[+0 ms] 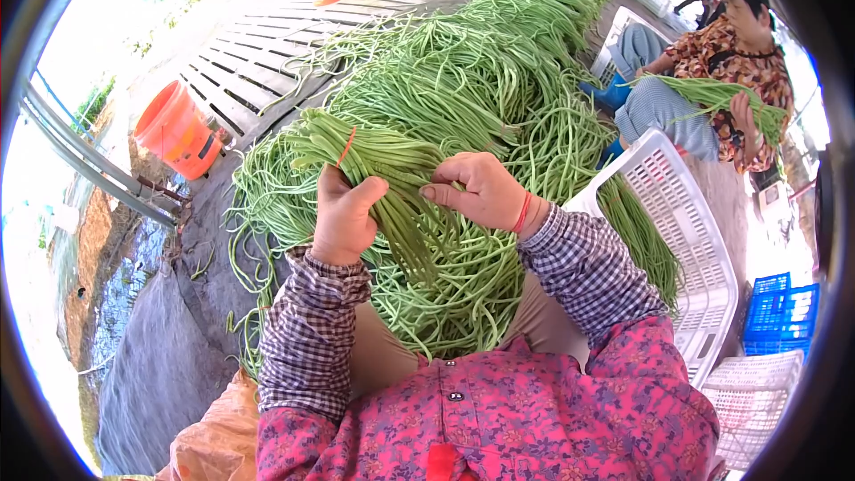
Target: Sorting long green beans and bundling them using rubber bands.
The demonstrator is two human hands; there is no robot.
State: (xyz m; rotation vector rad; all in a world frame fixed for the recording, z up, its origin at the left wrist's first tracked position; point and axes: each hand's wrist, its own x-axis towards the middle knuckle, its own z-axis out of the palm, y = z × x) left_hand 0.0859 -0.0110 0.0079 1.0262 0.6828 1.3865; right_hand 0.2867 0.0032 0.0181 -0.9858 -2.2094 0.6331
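My left hand (347, 210) is closed around a bundle of long green beans (374, 153) with a red band near its upper left end. At the bundle's right side, my right hand (477, 190) has its thumb and forefinger pinched at the beans; whether a bean is between them is hard to tell. Red bands circle my right wrist. Beneath and beyond both hands lies a long heap of loose green beans (454, 80), reaching down between my knees.
A white plastic crate (708, 267) with beans stands at my right, near blue crates (781, 314). Beyond it sits a co-worker (728, 80) holding beans. Orange buckets (179, 130) stand at the left and far back, by a slatted panel (260, 47). An orange sack (214, 434) lies lower left.
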